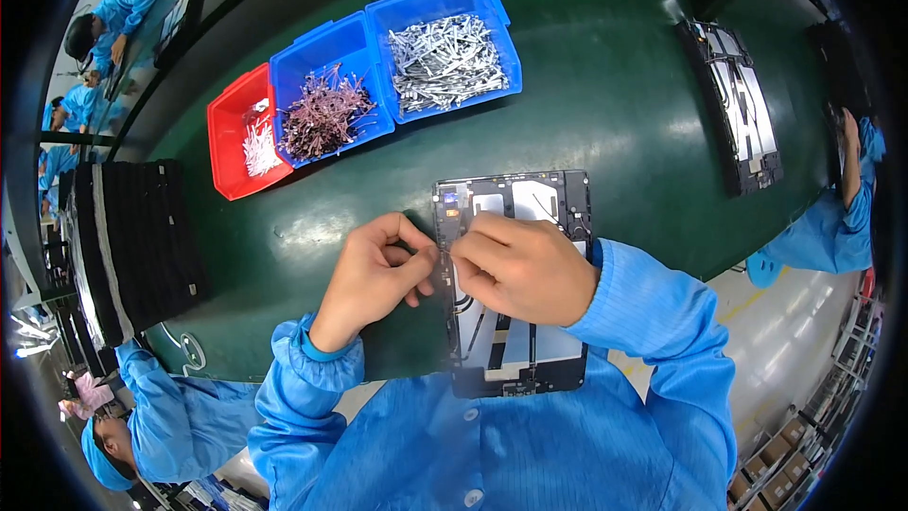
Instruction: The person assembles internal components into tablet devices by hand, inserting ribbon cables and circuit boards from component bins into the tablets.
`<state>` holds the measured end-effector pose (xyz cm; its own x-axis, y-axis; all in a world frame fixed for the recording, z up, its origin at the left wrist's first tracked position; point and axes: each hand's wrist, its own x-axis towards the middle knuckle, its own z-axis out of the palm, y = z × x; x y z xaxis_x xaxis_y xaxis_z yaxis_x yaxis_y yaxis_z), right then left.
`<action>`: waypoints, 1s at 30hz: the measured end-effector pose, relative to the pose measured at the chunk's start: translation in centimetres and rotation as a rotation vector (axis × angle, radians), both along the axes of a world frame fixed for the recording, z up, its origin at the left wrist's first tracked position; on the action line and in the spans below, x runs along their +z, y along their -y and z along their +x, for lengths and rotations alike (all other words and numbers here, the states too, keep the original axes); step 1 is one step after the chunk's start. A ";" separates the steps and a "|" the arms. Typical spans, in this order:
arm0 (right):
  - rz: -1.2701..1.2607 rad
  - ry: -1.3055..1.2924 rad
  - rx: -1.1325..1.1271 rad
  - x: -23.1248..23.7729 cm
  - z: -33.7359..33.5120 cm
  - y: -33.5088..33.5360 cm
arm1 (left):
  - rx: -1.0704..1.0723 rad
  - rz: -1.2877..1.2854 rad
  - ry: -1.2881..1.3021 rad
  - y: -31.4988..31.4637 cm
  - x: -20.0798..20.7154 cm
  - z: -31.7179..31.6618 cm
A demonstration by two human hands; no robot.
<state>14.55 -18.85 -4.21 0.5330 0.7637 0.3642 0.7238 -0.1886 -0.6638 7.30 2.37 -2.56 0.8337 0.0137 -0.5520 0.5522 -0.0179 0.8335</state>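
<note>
1. My left hand (378, 270) pinches its fingertips together at the left edge of the black tablet frame (515, 284); whatever small part it grips is too tiny to make out.
2. My right hand (520, 265) rests curled on top of the frame, fingers pressing toward that same left edge, so the two hands almost touch.
3. The frame lies flat on the green desk (615, 104), directly under my hands and reaching toward 6 o'clock.
4. At 11 o'clock from my hands sit a red bin (227, 147) and two blue bins (378, 57) holding small metal parts.
5. At 9 o'clock stands a stack of black trays (142, 237).
</note>
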 end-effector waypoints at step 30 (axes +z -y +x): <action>0.087 -0.202 -0.450 3.6 4.5 1.4 | -0.111 0.135 0.118 0.3 0.1 0.4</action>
<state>19.02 -20.24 -0.58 0.8693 0.4131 0.2716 0.4384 -0.3904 -0.8095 7.73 2.12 -2.42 0.8930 -0.0149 -0.4498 0.4392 -0.1892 0.8782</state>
